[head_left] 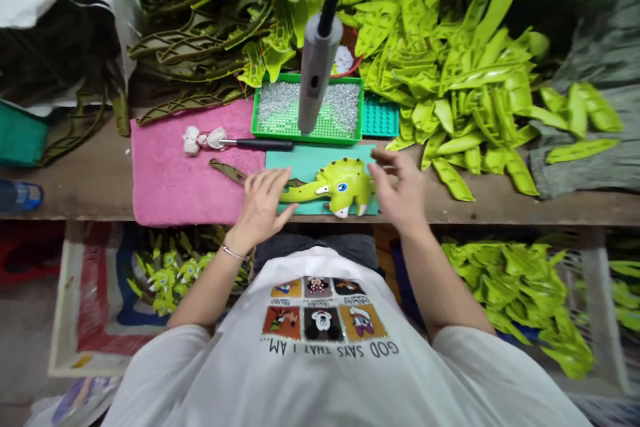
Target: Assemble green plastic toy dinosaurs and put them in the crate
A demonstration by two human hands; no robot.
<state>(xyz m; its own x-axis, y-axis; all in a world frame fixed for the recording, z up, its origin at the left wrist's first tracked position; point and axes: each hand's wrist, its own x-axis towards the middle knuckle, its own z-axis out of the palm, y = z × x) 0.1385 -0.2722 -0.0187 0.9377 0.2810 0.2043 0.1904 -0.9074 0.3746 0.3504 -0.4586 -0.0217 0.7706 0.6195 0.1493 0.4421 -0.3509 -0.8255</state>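
Observation:
On a teal mat (280, 159) lies a lime-green toy dinosaur-head piece (350, 181) with a blue eye, white horns and dark dots along its frill. A long green arm runs left from it, over a dark olive strip (227, 170). My left hand (260, 203) is over the left end of these pieces, fingers stretched and thumb apart; whether it presses on them I cannot tell. At the right edge of the head is my right hand (403, 190), its thumb and forefinger apart, with nothing visibly gripped. A grey electric screwdriver (315, 73) hangs above the mat.
A green tray (307, 135) of small silver screws stands behind the mat, beside a teal studded tray (381, 120). On a pink cloth (190, 187) rests a black-handled screwdriver (263, 144). Lime-green shells (465, 93) pile up at right, olive parts (200, 40) at left.

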